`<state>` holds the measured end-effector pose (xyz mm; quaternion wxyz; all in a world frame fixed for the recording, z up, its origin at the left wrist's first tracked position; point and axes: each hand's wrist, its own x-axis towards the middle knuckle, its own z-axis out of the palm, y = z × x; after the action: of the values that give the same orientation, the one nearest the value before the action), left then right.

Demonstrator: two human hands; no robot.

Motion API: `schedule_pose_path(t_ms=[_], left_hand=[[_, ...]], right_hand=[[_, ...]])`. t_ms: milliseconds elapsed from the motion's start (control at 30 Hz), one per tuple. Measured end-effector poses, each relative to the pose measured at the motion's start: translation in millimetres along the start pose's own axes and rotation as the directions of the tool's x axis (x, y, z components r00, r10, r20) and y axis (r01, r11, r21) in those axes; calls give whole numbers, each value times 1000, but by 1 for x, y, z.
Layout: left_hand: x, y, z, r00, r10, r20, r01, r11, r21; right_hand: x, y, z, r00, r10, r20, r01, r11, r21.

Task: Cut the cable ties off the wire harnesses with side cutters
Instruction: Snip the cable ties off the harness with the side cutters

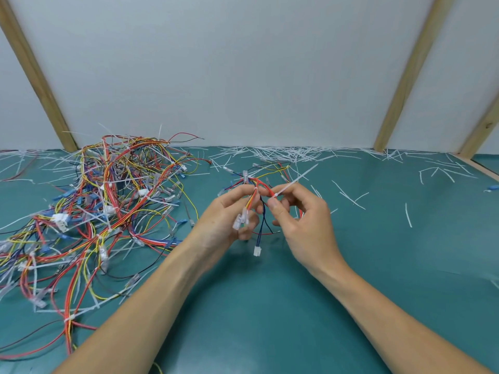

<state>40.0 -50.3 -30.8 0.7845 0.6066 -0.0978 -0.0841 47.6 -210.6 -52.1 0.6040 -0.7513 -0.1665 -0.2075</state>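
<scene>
Teal table (270, 306), wire harness (258, 190) gripped between both hands (229, 214)

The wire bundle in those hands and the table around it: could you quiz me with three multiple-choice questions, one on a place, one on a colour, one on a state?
1. Where is the big pile of harnesses?
A. Left of the hands
B. Right of the hands
C. Under the hands

2. What colour is the table cover?
A. Red
B. Teal
C. Black

3. What is the left hand doing?
A. Lying flat
B. Holding cutters
C. Holding a small harness

Answers: 1 A, the tangle fills the table's left side. 2 B, the bare cover is teal. 3 C, its fingers curl round the wires, no cutters in view.
</scene>
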Motion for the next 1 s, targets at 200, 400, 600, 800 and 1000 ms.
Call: schedule_pose_path(t_ms=[200,400,600,800,1000], left_hand=[[0,1,-2,981,153,-120,-137,981,134],[3,3,-4,972,126,-198,-99,985,142],[2,3,-8,978,84,-190,-56,988,147],[3,4,-7,942,152,-299,-103,980,173],[0,10,-8,884,282,-373,-205,951,233]], right_hand=[[-1,-1,0,1000,20,5,-20,1000,15],[-3,-1,2,1000,-1,-8,0,998,-66],[0,1,-3,996,18,-87,-26,995,-94],[0,0,-2,996,3,-88,-9,997,-78],[-3,-2,-1,998,-22,-57,16,996,-90]])
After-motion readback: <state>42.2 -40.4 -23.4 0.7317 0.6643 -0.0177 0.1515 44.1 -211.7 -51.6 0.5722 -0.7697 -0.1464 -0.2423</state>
